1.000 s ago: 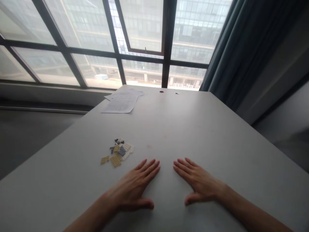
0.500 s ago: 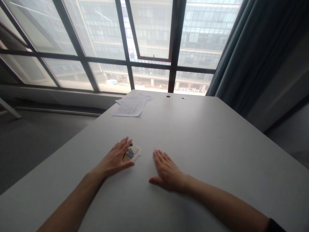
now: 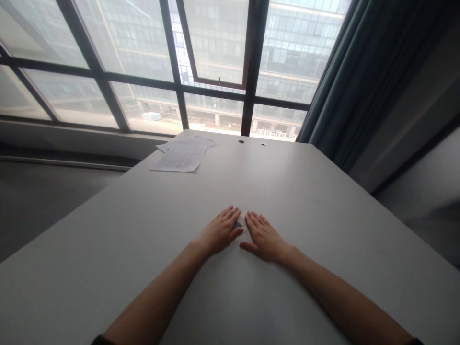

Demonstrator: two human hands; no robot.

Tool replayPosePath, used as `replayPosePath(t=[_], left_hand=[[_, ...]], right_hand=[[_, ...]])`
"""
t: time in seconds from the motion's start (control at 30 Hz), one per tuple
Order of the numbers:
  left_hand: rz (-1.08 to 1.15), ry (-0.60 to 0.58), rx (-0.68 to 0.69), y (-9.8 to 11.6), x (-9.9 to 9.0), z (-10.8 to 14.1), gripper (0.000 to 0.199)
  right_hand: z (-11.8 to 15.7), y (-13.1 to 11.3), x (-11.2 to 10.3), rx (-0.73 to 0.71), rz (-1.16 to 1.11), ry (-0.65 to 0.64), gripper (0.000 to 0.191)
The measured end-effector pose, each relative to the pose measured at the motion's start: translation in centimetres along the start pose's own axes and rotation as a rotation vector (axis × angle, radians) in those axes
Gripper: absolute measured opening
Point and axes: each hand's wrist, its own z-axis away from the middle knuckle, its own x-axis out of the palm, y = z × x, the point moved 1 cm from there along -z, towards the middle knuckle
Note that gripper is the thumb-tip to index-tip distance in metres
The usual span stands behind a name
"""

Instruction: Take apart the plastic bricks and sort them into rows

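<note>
Small white and grey pieces [image 3: 242, 222] lie bunched on the table [image 3: 287, 187], mostly covered.

Looks like an office: white desk [image 3: 273, 187], printed papers [image 3: 181, 155] far left, big gridded windows [image 3: 212, 48] facing another building.

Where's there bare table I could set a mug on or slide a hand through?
Widest: the table right of the right hand. Also bare: between the papers and the left hand. It's crowded between the hands, around the small pieces.
</note>
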Motion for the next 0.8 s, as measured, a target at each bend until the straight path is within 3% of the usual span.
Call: replayPosePath(t=[0.17,0.33,0.43,0.6,0.8], left_hand=[[0.208,0.185,-0.087,-0.6,-1.8,0.3,0.055],[0.012,0.099,-0.039,-3.0,-3.4,3.7,0.058],[-0.062,0.111,-0.024,-3.5,-3.3,4.6,0.048],[-0.134,0.141,0.008,-3.1,-2.7,4.1,0.031],[-0.227,0.233,-0.09,-2.5,-3.2,4.0,0.029]], right_hand=[[0.5,1.6,0.0,0.037,0.007,0.025,0.096],[-1.8,0.8,0.0,-0.027,-0.037,0.036,0.108],[-3.5,0.0,-0.2,-0.057,-0.056,0.044,0.099],[-4.8,-0.1,-0.4,-0.082,-0.079,0.049,0.081],[-4.8,0.3,-0.4,-0.056,-0.104,0.093,0.067]])
